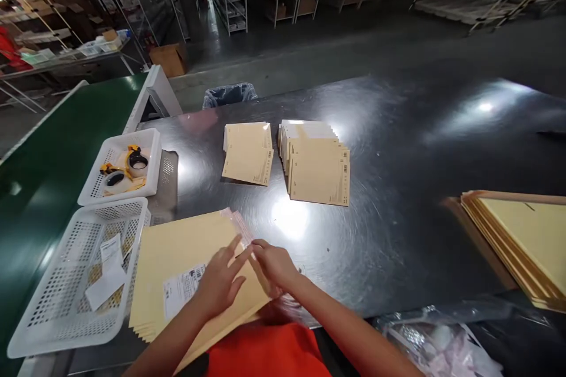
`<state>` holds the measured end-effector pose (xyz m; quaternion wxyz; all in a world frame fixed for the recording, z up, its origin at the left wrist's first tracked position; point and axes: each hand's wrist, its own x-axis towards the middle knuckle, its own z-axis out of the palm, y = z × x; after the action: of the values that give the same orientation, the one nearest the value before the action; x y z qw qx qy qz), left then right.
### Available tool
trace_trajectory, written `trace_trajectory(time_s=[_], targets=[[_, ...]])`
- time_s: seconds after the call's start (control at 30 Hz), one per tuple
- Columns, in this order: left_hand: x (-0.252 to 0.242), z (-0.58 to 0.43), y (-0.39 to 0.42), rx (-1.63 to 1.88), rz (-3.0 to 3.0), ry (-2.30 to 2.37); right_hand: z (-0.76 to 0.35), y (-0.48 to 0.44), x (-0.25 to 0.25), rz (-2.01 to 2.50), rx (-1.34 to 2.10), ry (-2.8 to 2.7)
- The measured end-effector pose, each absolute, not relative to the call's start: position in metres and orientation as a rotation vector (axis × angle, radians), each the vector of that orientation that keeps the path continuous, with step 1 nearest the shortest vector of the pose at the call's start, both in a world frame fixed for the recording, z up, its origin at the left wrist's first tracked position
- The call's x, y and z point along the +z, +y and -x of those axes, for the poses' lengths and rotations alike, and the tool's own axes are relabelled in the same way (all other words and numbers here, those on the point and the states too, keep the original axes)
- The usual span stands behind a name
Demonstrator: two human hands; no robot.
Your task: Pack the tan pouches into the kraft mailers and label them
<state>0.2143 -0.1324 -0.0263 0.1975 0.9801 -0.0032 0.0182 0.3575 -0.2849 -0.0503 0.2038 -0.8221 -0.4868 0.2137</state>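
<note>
A stack of large yellow padded envelopes (181,238) lies at the table's near left, its flap ends pointing right. On the top envelope is a white printed label (179,293). My left hand (220,280) rests over this envelope beside the label, fingers spread and the fingertips near the flap. My right hand (275,264) is closed at the envelope's right edge, its fingers pinching the flap end. The fingertips of both hands nearly meet there. What lies under my right palm is hidden.
Left of the envelopes stand a white basket with paper slips (30,330) and a white basket with tape dispensers (152,174). Farther back lie a small stack of cards (247,153) and a larger one (318,174). More envelopes (526,241) sit right. A green conveyor (88,112) runs left.
</note>
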Motion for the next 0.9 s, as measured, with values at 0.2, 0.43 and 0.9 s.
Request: trace_trajectory(time_s=[0.2, 0.43, 0.9], targets=[[-0.084, -0.161, -0.090, 0.082, -3.038, 0.225, -0.343, -0.343, -0.062, 2.165, 0.634, -1.761], [-0.081, -0.163, -0.078, 0.039, -3.000, 0.143, -0.400, -0.348, -0.014, 1.927, 0.197, -1.052], [-0.061, -0.189, -0.082, -0.109, -2.834, 0.302, -0.361, -0.295, -0.055, 2.240, 0.622, -1.198]])
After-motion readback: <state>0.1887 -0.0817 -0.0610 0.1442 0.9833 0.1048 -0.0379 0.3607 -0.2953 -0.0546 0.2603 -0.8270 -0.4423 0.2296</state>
